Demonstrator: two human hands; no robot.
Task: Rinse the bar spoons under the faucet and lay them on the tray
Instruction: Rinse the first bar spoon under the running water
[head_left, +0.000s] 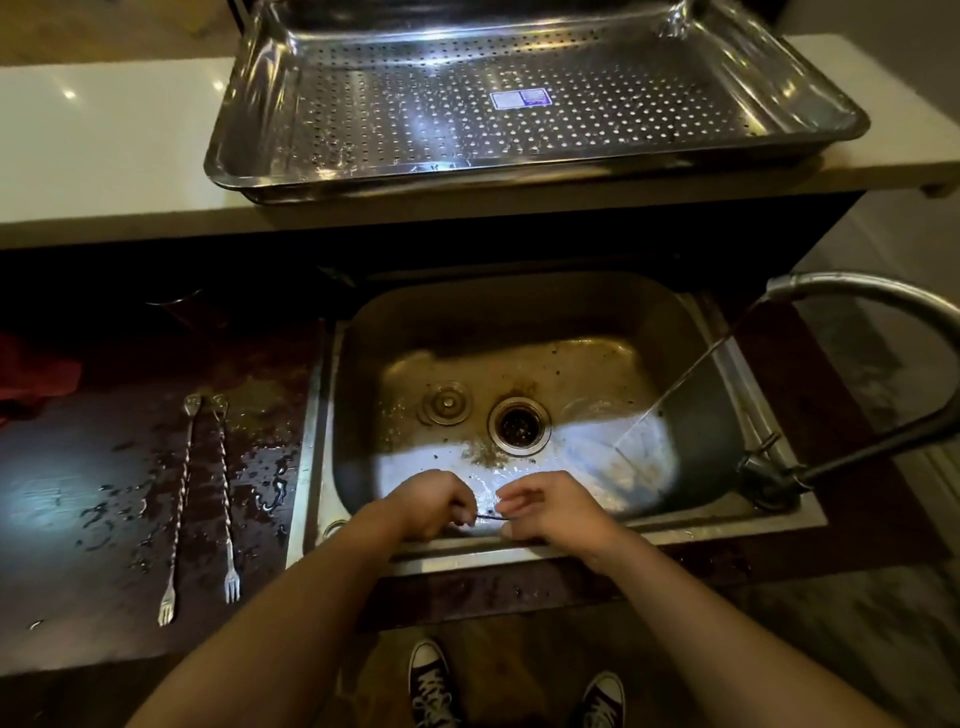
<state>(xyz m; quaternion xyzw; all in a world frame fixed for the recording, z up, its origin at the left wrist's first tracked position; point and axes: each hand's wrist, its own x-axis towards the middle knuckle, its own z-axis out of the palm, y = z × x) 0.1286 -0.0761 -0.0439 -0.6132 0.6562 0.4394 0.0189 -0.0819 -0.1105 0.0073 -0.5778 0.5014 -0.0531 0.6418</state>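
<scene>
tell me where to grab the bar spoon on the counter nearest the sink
Pinch that bar spoon by its twisted stem, nearer the fork end, from above. It lies flat on the wet counter, and the gap to the other bar spoon widens there.

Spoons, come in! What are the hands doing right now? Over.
Left hand and right hand both grip one bar spoon over sink. Two other spoons lie on wet counter. Tray holds none. Water runs off to the right.

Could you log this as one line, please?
left hand, right hand: hold spoon over sink; faucet: running; counter: two spoons; tray: no spoons
</scene>
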